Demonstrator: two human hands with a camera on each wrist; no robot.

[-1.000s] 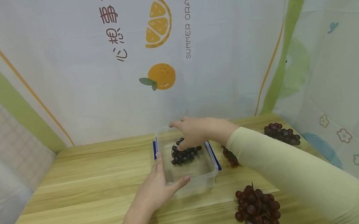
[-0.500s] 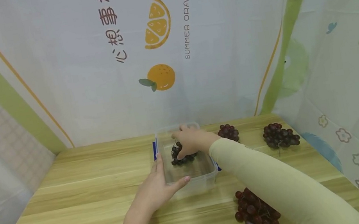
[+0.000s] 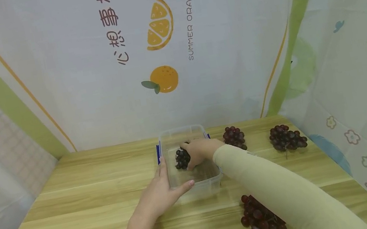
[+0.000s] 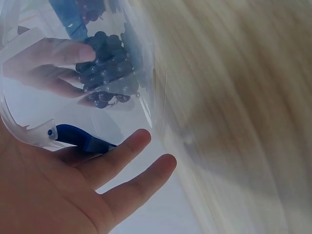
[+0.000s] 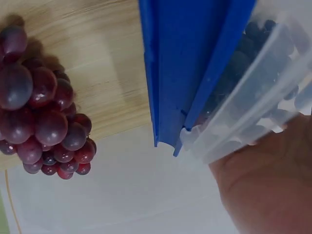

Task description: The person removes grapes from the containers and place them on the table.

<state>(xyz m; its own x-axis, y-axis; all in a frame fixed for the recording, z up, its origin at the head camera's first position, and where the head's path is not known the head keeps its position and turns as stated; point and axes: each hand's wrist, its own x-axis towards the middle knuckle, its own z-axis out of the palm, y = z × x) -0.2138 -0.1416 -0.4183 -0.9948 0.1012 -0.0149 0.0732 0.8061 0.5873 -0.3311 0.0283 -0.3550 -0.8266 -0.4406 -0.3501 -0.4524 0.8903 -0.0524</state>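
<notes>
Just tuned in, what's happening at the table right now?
A person is working at a clear plastic box with blue clips on a wooden table. The left hand holds the box's near left corner, while the right hand reaches inside and grips a dark grape bunch. Three more bunches lie outside: two at the back right, one near the front, partly behind the right sleeve.

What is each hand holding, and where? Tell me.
The right hand grips the dark grape bunch inside the clear container, from its right side. The left hand holds the container's near left corner.
</notes>
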